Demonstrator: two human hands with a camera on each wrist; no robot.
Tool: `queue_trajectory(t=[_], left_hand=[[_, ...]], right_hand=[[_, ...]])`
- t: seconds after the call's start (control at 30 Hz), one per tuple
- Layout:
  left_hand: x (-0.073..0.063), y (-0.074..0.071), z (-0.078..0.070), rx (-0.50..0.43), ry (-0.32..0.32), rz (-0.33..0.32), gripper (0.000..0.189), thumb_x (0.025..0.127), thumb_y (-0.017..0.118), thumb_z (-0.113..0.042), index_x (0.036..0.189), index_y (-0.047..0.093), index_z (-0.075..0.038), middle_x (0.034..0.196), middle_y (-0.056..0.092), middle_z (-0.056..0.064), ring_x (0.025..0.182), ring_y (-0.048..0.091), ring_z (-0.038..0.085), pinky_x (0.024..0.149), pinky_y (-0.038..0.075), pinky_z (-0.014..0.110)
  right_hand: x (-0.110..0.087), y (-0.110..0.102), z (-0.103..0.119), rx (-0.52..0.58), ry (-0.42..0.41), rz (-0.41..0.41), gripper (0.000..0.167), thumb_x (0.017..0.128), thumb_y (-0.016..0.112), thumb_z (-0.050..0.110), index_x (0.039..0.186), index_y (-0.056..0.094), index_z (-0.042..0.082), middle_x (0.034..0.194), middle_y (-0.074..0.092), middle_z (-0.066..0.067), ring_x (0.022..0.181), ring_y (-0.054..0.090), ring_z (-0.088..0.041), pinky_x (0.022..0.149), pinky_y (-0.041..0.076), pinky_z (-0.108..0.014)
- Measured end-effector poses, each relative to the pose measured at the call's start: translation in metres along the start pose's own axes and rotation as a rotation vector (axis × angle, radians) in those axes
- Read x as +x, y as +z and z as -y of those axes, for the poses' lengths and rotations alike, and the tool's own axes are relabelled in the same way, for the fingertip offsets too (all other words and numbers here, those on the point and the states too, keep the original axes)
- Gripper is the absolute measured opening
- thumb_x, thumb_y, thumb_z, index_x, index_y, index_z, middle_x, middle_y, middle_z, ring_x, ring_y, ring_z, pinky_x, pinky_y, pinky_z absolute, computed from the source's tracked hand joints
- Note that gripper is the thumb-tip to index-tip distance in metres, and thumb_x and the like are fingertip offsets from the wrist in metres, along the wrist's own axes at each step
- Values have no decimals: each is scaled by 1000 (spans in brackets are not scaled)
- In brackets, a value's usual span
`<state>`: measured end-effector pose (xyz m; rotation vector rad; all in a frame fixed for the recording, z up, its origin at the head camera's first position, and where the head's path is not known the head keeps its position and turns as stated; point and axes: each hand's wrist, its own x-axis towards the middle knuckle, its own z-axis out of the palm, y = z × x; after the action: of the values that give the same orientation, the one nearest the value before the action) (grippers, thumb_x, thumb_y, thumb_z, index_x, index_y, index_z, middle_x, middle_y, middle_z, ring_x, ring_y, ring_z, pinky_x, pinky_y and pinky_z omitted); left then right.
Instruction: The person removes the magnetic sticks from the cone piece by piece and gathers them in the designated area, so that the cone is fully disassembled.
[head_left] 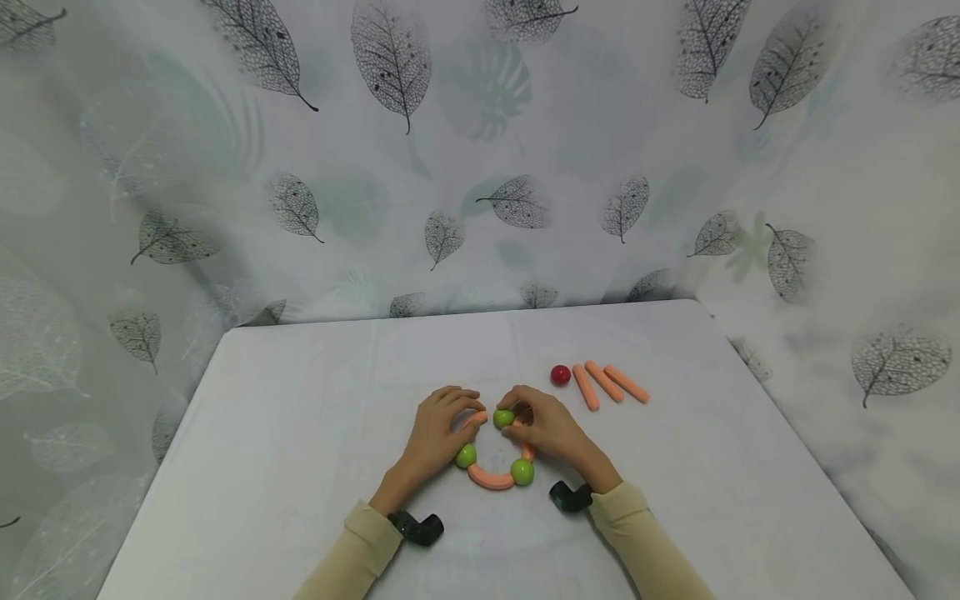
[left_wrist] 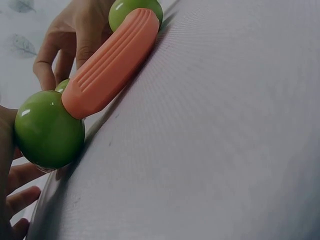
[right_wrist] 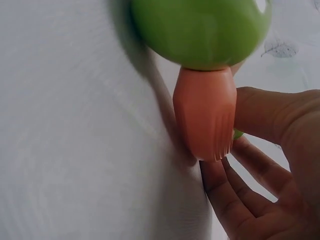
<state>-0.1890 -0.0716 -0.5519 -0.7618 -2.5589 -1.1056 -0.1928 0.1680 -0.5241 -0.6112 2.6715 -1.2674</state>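
In the head view, orange curved sticks and green balls are joined in a near ring on the white table. My left hand (head_left: 437, 433) pinches the upper-left orange curved stick (head_left: 477, 417), thumb on the inner side and fingers beyond it. The thumb of my right hand (head_left: 551, 425) and its fingers grip the top green ball (head_left: 503, 417), a small gap from that stick's end. Below are the left green ball (head_left: 465, 456), the bottom curved stick (head_left: 491, 477) with grooves in the left wrist view, and the lower-right green ball (head_left: 522, 472). The right-side orange stick (right_wrist: 205, 110) is partly hidden by my right hand.
A red ball (head_left: 560, 375) lies beyond my right hand, beside several loose orange sticks (head_left: 604, 381). The white table (head_left: 300, 392) meets a leaf-print curtain (head_left: 480, 250) at its back edge. Dark wrist cameras (head_left: 420, 528) sit at both cuffs.
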Motion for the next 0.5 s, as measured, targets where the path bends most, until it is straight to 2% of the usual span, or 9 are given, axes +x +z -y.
queue_trajectory(t=[0.23,0.37,0.5], left_hand=[[1,-1,-3,-15,-20,6,17,97,73,-25,112,77,-16,134,71,7,137,56,36,109,40,66],[1,-2,-3,-10,-29,20,18,98,73,-25,113,77,-16,135,71,8,138,55,36,110,40,66],[-1,-2,-1,-7,-32,26,18,97,73,-24,113,77,-16,135,71,8,138,55,36,110,40,66]], right_hand=[[0,0,3,3,1,-2,38,88,84,10,116,64,25,116,68,6,106,68,-15,95,57,-38],[1,1,1,-43,-85,2,39,88,84,10,121,67,20,120,66,4,104,65,-14,92,57,-33],[2,3,-1,-76,-163,-6,37,87,84,11,120,70,16,121,64,2,102,62,-14,87,55,-29]])
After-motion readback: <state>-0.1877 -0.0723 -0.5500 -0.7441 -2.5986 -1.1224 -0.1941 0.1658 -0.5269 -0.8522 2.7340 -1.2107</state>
